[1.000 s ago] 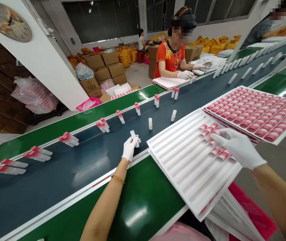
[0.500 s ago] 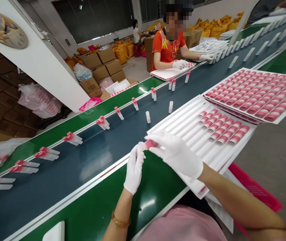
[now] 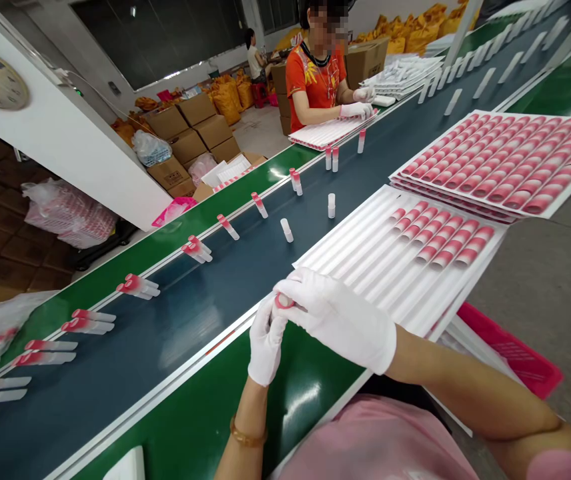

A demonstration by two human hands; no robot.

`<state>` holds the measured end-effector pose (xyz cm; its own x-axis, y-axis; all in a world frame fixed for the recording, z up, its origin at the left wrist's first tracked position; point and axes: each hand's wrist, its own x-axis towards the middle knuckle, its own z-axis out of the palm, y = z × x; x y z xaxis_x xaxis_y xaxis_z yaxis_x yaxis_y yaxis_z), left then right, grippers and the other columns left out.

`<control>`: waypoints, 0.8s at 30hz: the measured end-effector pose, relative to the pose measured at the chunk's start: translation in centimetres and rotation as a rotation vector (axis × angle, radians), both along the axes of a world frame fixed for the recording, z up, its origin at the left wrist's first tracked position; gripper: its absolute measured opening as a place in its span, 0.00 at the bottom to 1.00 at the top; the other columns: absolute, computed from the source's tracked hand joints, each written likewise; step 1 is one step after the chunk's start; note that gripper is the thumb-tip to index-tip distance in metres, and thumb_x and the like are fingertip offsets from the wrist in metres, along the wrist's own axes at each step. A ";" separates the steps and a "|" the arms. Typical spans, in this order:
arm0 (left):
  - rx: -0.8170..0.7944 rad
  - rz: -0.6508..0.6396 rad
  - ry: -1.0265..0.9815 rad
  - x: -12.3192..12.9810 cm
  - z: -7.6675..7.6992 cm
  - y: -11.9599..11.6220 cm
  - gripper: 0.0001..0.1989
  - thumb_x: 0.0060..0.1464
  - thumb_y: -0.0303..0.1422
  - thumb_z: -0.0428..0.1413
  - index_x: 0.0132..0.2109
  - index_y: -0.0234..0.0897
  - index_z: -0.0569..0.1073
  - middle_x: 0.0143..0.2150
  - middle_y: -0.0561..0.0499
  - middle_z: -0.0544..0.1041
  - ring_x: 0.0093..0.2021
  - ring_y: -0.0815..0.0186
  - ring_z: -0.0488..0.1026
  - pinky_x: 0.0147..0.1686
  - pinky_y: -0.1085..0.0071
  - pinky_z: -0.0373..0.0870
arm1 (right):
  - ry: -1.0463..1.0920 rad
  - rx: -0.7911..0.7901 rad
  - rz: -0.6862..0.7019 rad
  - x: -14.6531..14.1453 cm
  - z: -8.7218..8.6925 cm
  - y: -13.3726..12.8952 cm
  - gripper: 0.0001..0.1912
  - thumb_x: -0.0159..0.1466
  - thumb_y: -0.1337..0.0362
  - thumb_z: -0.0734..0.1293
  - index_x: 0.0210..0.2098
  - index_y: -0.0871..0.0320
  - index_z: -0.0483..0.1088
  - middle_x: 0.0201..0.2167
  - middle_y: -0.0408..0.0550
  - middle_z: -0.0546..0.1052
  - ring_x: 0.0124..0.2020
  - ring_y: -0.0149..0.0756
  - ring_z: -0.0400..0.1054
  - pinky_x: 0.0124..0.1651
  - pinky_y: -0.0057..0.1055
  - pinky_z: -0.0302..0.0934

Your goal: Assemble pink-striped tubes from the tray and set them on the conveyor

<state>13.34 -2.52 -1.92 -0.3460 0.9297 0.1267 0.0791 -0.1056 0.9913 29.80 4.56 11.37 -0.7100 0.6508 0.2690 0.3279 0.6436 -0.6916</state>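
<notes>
Both my hands wear white gloves and meet over the near edge of the conveyor belt [image 3: 175, 327]. A small tube with a pink end [image 3: 284, 301] is pinched between them, mostly hidden by the fingers. My left hand [image 3: 265, 347] is closed round its lower part. My right hand [image 3: 338, 319] grips the pink part from the right. Under and beyond my right hand lies a white grooved tray [image 3: 353, 257], with pink-and-white sleeves [image 3: 448, 235] in its far right part. Two short white tubes, a nearer one [image 3: 286, 231] and a farther one [image 3: 331, 205], stand on the belt.
Pink-and-white tubes [image 3: 138, 285] line the belt's far side. A stack of filled trays [image 3: 500, 160] sits to the right, above a pink basket [image 3: 515, 347]. Across the belt, a co-worker in an orange shirt [image 3: 315, 83] handles another tray [image 3: 315, 133]. A white object [image 3: 128, 465] lies bottom left.
My hands have come together; the white and pink pieces that showed apart between them now overlap. The co-worker's outstretched hand has drawn back to the tray. The view has shifted slightly.
</notes>
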 end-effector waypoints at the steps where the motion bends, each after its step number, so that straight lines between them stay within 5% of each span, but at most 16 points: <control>1: 0.012 0.008 0.002 0.0 -0.2 0.0 0.21 0.59 0.47 0.59 0.54 0.41 0.77 0.54 0.44 0.77 0.53 0.55 0.74 0.53 0.62 0.70 | -0.006 -0.014 -0.011 -0.1 0.1 0.0 0.09 0.70 0.74 0.62 0.33 0.58 0.64 0.33 0.41 0.67 0.34 0.30 0.65 0.39 0.26 0.57; 12: 0.076 0.031 0.041 -0.4 -1.7 -0.6 0.20 0.59 0.46 0.59 0.53 0.41 0.77 0.45 0.46 0.78 0.44 0.59 0.74 0.46 0.65 0.71 | -0.016 -0.108 -0.147 -0.7 -0.5 -0.5 0.11 0.65 0.75 0.65 0.28 0.58 0.63 0.27 0.38 0.65 0.28 0.28 0.60 0.34 0.28 0.51; 16: 0.057 0.011 0.048 0.2 -0.9 -0.6 0.18 0.59 0.45 0.59 0.50 0.40 0.78 0.43 0.47 0.77 0.40 0.61 0.74 0.43 0.67 0.71 | -0.016 -0.113 -0.088 -0.7 -1.6 0.0 0.13 0.64 0.73 0.67 0.26 0.58 0.61 0.25 0.37 0.64 0.26 0.27 0.58 0.32 0.28 0.49; 20: -0.041 -0.067 0.022 0.7 0.7 -0.1 0.22 0.58 0.44 0.60 0.57 0.42 0.74 0.51 0.45 0.77 0.47 0.57 0.74 0.46 0.65 0.71 | -0.002 -0.164 -0.080 -0.2 -2.6 1.0 0.16 0.63 0.74 0.68 0.24 0.58 0.58 0.23 0.36 0.61 0.26 0.27 0.57 0.31 0.28 0.49; 24: -0.175 -0.113 0.274 0.7 1.5 -0.1 0.15 0.61 0.40 0.57 0.53 0.42 0.76 0.44 0.48 0.79 0.42 0.59 0.75 0.45 0.65 0.70 | 0.010 -0.267 -0.153 -0.1 -3.5 2.0 0.16 0.62 0.72 0.67 0.24 0.57 0.56 0.21 0.34 0.59 0.23 0.26 0.55 0.30 0.26 0.50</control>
<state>14.00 -2.65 -0.39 -0.2146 0.9760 0.0357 0.3428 0.0410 0.9385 29.73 6.58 7.86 -0.5969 0.7983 0.0808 0.3991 0.3828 -0.8332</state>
